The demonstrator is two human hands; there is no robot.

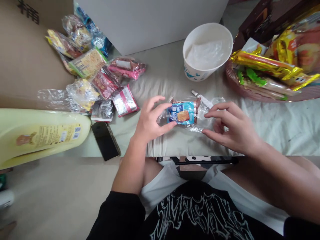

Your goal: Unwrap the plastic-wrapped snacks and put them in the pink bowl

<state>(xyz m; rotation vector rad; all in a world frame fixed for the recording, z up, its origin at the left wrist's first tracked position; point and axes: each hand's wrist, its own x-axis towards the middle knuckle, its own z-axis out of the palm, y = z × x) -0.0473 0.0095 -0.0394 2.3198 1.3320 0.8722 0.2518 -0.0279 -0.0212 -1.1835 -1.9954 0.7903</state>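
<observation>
A small blue snack packet (183,112) with a picture of a biscuit lies inside a clear plastic bag (202,122) on the cloth in front of me. My left hand (152,120) holds the left end, its thumb and index finger on the packet's near and far edges and the other fingers apart. At the other end, my right hand (231,128) has its thumb and fingertips on the loose plastic. A small pale tool with a metal tip (202,99) lies just beyond the bag, partly covered by it.
Wrapped snacks (102,81) are heaped to the left, beside a phone (105,140) and a yellow bottle (50,136). A white paper tub (197,73) with a plastic liner stands ahead. To its right is a basket (265,95) of packaged snacks. A white panel (150,23) rises behind.
</observation>
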